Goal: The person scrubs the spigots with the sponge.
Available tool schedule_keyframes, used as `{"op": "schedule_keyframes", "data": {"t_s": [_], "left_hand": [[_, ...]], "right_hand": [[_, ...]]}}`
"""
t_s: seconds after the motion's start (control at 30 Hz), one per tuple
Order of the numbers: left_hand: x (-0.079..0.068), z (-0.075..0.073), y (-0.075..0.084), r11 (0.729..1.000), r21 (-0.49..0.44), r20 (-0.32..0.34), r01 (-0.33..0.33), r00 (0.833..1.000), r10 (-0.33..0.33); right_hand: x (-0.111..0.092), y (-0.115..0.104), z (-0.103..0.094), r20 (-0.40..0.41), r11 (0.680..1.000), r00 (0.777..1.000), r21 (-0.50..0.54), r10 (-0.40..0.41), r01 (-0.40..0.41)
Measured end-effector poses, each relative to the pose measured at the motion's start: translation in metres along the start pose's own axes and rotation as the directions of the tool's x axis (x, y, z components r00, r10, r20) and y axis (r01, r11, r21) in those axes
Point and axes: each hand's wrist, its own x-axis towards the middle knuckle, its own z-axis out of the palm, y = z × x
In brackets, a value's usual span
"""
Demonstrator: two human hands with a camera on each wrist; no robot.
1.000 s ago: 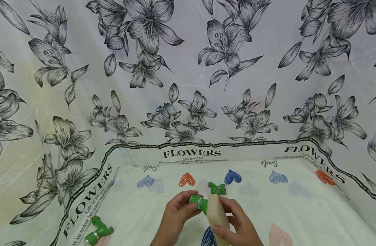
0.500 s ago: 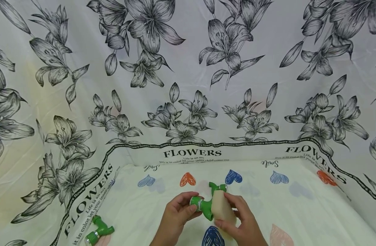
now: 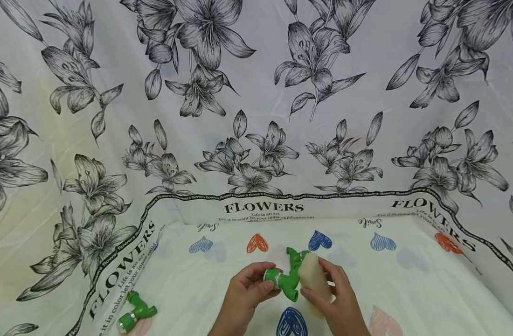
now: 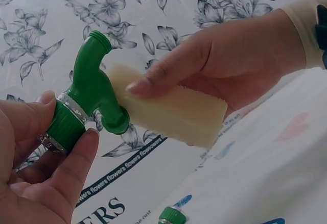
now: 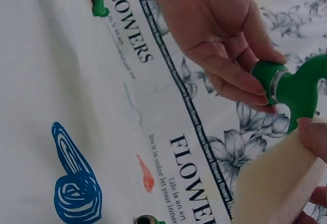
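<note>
A green plastic faucet (image 3: 289,282) with silver bands is held up in my left hand (image 3: 249,290), whose thumb and fingers pinch its ribbed round knob. Its spout points down, toward the viewer, in the head view. My right hand (image 3: 339,298) grips a cream-coloured sponge block (image 3: 316,276) between thumb and fingers. In the left wrist view the sponge (image 4: 176,113) lies right behind the faucet's body (image 4: 88,76); whether they touch, I cannot tell. Seen from the right wrist, the sponge (image 5: 273,180) overlaps the lower end of the faucet (image 5: 300,94).
A second green faucet (image 3: 293,254) lies just beyond the hands, partly covered by the held faucet and sponge. Another green faucet (image 3: 135,313) lies at the left on the white heart-printed cloth (image 3: 197,280). A flower-printed curtain (image 3: 256,112) rises behind and along the sides.
The sponge has shifted right along the faucet, uncovering more of its body and spout. Both hands have moved slightly right, still holding the same things.
</note>
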Motion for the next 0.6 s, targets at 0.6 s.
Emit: {"op": "schedule_keyframes", "data": {"t_s": [0.6], "left_hand": [[0.002,-0.004,-0.002,1.000,0.004,-0.070,0.014,0.997,-0.013]], "right_hand": [[-0.019,-0.024,-0.001,0.238,0.949,0.970,0.314,-0.042,-0.036]]}}
